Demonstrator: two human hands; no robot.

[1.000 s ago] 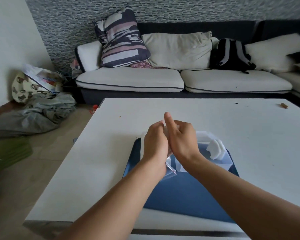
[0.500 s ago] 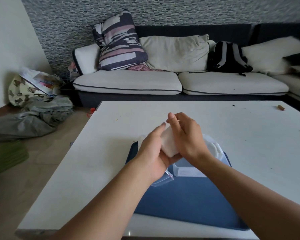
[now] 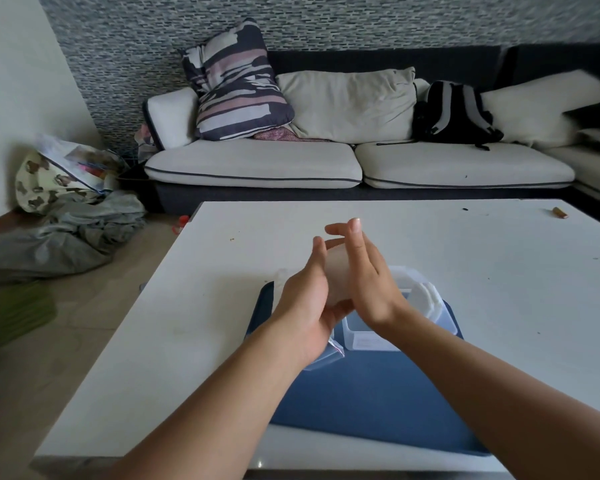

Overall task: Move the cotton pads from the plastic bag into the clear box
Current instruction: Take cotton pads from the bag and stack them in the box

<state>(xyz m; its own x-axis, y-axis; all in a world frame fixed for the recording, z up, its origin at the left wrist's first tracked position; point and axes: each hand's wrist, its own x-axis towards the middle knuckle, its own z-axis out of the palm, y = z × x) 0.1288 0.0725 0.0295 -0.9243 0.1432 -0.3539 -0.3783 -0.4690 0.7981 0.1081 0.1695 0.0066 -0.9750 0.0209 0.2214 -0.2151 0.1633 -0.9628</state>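
Note:
A stack of white cotton pads (image 3: 336, 275) is pressed between my left hand (image 3: 305, 299) and my right hand (image 3: 368, 282), raised above the table. My right hand's fingers are stretched out flat against the stack. The clear plastic bag (image 3: 331, 353) hangs from under my left palm, only its zip edge showing. The clear box (image 3: 371, 336) stands on a blue mat (image 3: 371, 396) just below and right of my hands. More white cotton pads (image 3: 426, 297) lean upright at the box's far right end.
The white table (image 3: 194, 327) carries a small brown object (image 3: 559, 212) at its far right corner and some crumbs. A sofa with cushions and a black backpack (image 3: 454, 114) stands behind it. Clothes and bags lie on the floor at left.
My hands went from closed around the bag to holding a white stack of pads between the palms. They have risen a little, and my right fingers have straightened out.

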